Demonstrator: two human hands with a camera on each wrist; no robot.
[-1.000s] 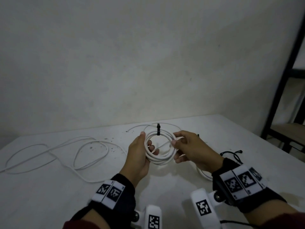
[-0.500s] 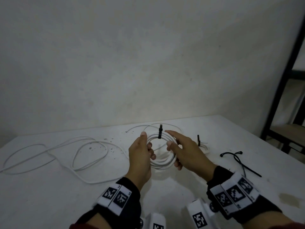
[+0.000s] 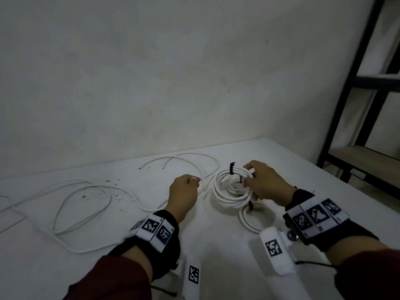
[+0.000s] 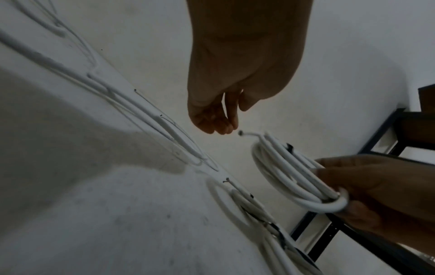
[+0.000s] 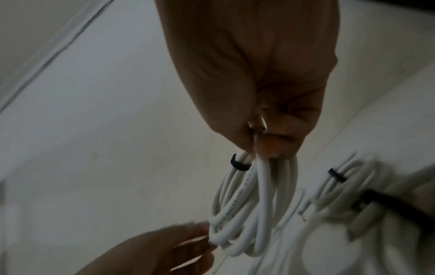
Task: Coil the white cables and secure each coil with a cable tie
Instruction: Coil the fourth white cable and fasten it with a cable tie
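A white cable coil bound by a black cable tie hangs just above the table. My right hand pinches its right side between thumb and fingers. The right wrist view shows the same coil hanging from my fingertips, the tie just beside them. My left hand hovers to the coil's left with fingers loosely curled. In the left wrist view this hand holds nothing, a little apart from the coil's free end. A second tied coil lies on the table under my right hand.
Loose white cable sprawls over the left of the white table, with more loose ends at the back by the wall. A black metal shelf frame stands off the table's right edge.
My left hand has let go of the coil and drawn back to the left. My right hand has carried the tied coil rightward, over the second coil.
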